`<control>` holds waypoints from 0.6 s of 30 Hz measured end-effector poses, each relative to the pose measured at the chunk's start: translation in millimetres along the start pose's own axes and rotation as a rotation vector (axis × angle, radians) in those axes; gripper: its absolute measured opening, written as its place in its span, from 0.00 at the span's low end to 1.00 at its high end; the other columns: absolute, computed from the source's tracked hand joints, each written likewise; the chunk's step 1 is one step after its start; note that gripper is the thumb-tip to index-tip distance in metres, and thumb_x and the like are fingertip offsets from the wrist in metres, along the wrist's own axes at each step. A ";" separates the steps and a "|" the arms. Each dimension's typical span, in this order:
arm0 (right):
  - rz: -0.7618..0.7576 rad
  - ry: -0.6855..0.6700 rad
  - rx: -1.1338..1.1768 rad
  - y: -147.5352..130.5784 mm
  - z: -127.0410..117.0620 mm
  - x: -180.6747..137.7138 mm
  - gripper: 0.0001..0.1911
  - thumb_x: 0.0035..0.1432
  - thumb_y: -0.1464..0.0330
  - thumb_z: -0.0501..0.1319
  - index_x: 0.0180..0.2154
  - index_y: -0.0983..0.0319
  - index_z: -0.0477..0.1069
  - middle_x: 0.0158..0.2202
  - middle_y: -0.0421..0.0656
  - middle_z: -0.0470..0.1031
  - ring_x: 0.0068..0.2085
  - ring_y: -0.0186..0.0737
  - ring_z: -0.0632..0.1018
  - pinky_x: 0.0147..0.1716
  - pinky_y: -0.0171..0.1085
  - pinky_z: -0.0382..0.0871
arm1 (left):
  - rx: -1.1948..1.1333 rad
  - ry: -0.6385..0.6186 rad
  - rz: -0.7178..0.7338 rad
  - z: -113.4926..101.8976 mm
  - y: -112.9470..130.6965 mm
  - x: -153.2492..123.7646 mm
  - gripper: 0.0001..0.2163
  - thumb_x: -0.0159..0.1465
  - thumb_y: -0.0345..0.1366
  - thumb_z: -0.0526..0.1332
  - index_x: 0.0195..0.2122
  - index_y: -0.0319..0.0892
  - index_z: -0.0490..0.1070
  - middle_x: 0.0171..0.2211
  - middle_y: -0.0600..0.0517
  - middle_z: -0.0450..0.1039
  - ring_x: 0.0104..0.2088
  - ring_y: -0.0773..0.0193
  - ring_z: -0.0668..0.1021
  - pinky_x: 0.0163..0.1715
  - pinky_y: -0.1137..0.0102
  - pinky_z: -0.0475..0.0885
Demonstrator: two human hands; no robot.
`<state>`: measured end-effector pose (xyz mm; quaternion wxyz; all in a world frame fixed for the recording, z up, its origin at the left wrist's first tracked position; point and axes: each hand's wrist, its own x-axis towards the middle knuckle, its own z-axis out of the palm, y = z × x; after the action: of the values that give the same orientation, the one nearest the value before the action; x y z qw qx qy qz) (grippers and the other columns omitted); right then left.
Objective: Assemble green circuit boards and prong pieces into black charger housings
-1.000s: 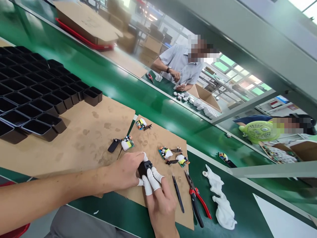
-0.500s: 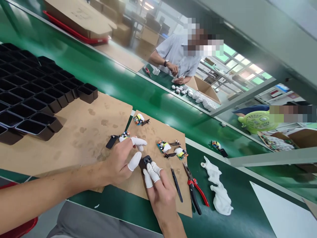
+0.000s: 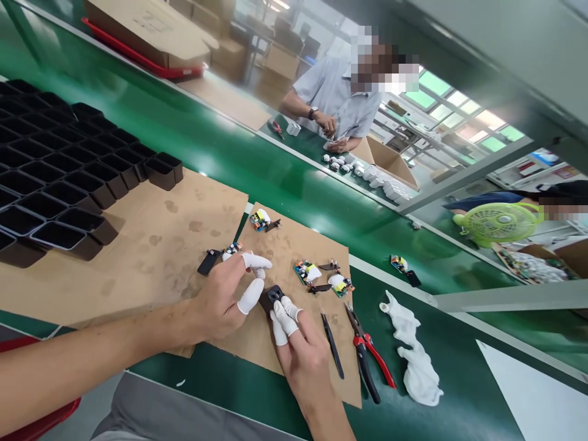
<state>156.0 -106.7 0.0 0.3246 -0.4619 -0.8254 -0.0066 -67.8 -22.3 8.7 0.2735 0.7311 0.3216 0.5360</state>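
My right hand [image 3: 305, 349], with white finger cots on its fingertips, grips a small black plastic housing [image 3: 274, 294] over the brown cardboard. Just left of the housing is my left hand [image 3: 234, 291], also in finger cots; its thumb and forefinger are apart, with nothing visible between them. Beyond that hand lies a circuit board [image 3: 232, 250] with a black plate [image 3: 209, 262] beside it, the board partly hidden by the fingers. More circuit boards with white blobs and black parts rest farther right [image 3: 307, 272] and at the back [image 3: 260, 219].
Black tweezers [image 3: 331, 344] and red-handled pliers [image 3: 365, 352] lie at the right, near a lumpy white mass [image 3: 416, 361]. Many black open cases [image 3: 59, 229] fill the left. Across the green bench a co-worker [image 3: 328, 101] sits; a green fan [image 3: 500, 222] stands at the right.
The view has shifted slightly, so the bench items on the right appear a little farther right and lower. Both hands keep nearly the same pose, and the right still holds the black housing.
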 end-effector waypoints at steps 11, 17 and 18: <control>0.039 0.028 0.006 5.4 5.0 6.0 0.20 0.80 0.75 0.61 0.67 0.61 0.77 0.60 0.57 0.83 0.61 0.52 0.88 0.57 0.44 0.89 | 0.075 -0.022 0.103 11.7 -15.3 -1.6 0.10 0.78 0.34 0.54 0.56 0.42 0.71 0.41 0.46 0.81 0.42 0.53 0.83 0.49 0.56 0.78; -0.022 0.086 0.087 37.3 4.0 0.7 0.15 0.78 0.73 0.62 0.60 0.58 0.81 0.60 0.54 0.84 0.56 0.52 0.90 0.52 0.41 0.90 | 0.214 -0.152 0.131 30.3 -27.7 0.1 0.10 0.73 0.38 0.58 0.50 0.40 0.74 0.40 0.38 0.82 0.42 0.46 0.84 0.47 0.51 0.80; -0.063 0.095 0.109 43.3 4.1 1.0 0.14 0.78 0.72 0.63 0.59 0.57 0.82 0.58 0.54 0.85 0.54 0.54 0.91 0.49 0.42 0.92 | 0.239 -0.189 0.131 34.0 -28.7 4.2 0.09 0.71 0.39 0.61 0.47 0.42 0.74 0.39 0.39 0.82 0.40 0.46 0.84 0.45 0.51 0.80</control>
<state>186.6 -79.9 -15.1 0.3876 -0.4166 -0.8223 0.0064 -39.4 -2.5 -19.4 0.1781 0.8249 0.3077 0.4394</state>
